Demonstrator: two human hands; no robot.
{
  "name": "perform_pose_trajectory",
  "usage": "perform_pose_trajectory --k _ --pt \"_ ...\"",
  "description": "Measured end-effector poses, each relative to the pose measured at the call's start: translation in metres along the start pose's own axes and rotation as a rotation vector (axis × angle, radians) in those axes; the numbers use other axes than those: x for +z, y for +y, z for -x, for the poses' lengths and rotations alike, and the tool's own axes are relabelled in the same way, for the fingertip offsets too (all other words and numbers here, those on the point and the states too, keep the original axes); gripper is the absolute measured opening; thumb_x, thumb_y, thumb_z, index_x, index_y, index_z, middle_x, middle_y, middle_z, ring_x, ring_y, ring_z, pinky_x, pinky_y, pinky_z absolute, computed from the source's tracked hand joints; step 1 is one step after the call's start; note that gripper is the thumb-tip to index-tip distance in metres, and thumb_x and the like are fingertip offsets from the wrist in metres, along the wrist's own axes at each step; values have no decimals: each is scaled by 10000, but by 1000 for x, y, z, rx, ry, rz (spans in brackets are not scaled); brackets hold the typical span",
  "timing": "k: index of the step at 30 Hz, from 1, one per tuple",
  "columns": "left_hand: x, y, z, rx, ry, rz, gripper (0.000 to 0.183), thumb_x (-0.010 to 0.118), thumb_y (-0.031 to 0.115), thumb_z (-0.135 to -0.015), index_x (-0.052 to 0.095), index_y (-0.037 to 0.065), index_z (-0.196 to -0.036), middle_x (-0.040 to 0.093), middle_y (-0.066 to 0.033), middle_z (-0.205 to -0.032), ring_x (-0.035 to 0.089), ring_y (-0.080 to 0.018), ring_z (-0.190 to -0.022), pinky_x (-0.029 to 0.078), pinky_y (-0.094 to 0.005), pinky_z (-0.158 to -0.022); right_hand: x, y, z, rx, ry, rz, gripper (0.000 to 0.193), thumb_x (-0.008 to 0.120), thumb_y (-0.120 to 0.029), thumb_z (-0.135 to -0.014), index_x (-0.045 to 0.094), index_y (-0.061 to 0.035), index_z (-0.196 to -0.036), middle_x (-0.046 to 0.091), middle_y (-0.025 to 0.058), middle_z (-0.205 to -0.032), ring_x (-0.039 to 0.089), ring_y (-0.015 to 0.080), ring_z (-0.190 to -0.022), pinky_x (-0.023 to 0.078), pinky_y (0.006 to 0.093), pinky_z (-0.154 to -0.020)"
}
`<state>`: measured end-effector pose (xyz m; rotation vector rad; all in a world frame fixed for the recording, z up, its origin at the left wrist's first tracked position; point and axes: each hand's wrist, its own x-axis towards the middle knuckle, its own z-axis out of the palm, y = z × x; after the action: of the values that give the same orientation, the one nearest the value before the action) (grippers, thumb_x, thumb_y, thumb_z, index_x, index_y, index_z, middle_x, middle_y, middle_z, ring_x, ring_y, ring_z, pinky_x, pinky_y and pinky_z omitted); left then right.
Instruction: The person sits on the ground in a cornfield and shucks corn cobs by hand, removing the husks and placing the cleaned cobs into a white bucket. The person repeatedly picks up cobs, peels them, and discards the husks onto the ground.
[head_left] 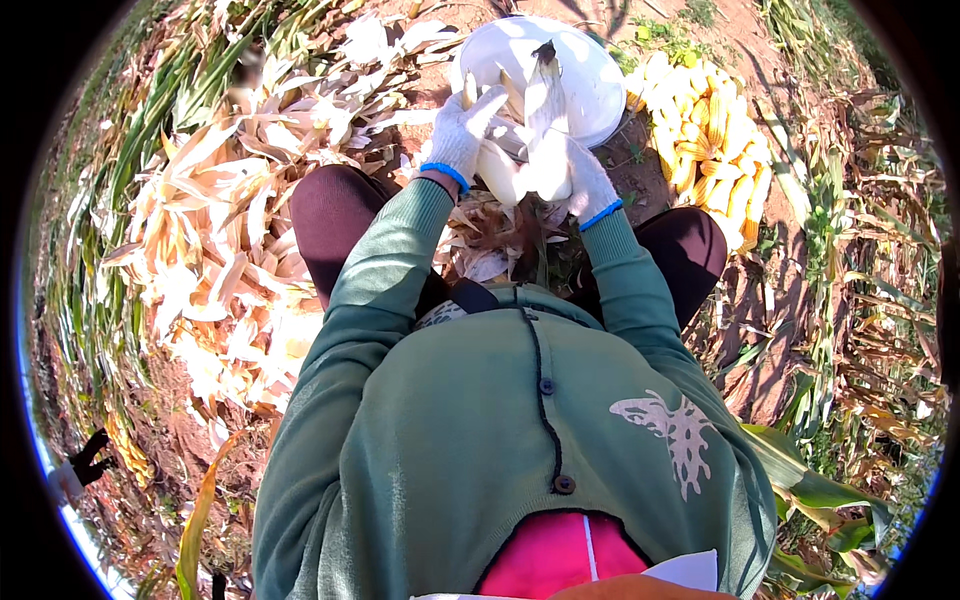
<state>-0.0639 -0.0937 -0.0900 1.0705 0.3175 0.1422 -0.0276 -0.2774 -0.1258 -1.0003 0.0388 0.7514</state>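
Note:
Both my hands wear white gloves with blue cuffs, close together at the near side of a white bucket (607, 100). My right hand (588, 180) is closed around the lower part of an ear of corn (546, 105) in its pale husk, standing upright with a dark tuft at its top. My left hand (460, 135) is beside it, its thumb pointing up and its other fingers partly hidden. It seems closed on another pale, husk-covered ear (498, 172), whose thick end shows below the glove. More pale ears or husks lie behind the hands, too overlapped to separate.
To the left spreads a big heap of dry husks (215, 220). Husked yellow corn cobs (715, 140) are piled at the right of the bucket. Loose husks lie between my knees. Dry stalks and leaves (870, 300) edge the bare soil; a dark-gloved hand (92, 460) shows at far left.

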Motion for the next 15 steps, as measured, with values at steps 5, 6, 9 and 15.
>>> perform_pose_trajectory --k 5,6,9,15 --pt "-11 -11 -10 -46 -144 -43 390 694 278 -851 611 -10 -1101 617 -13 -850 574 -89 -743 467 -225 -661 9 14 9 52 -53 45 241 534 -133 -922 548 9 -1116 642 94 -946 654 192 -794 557 287 -675" --pt "-12 -14 -10 -34 -139 12 383 692 266 -853 611 -11 -1105 624 -21 -865 583 -94 -759 474 -228 -674 8 14 8 41 -70 63 271 550 -104 -911 539 13 -1155 640 86 -975 648 179 -823 551 285 -695" --pt "-9 -13 -8 -73 -70 165 345 688 229 -856 619 -11 -1094 642 -42 -904 604 -112 -782 491 -240 -695 3 20 1 -94 -80 335 347 594 -69 -885 520 17 -1214 638 80 -1039 632 150 -879 534 272 -741" --pt "-14 -14 -11 -76 39 189 287 690 191 -852 632 -10 -1048 651 -52 -890 609 -128 -725 493 -252 -647 3 25 -2 -159 -36 493 285 564 -89 -909 554 13 -1175 618 49 -1018 609 122 -827 508 240 -706"
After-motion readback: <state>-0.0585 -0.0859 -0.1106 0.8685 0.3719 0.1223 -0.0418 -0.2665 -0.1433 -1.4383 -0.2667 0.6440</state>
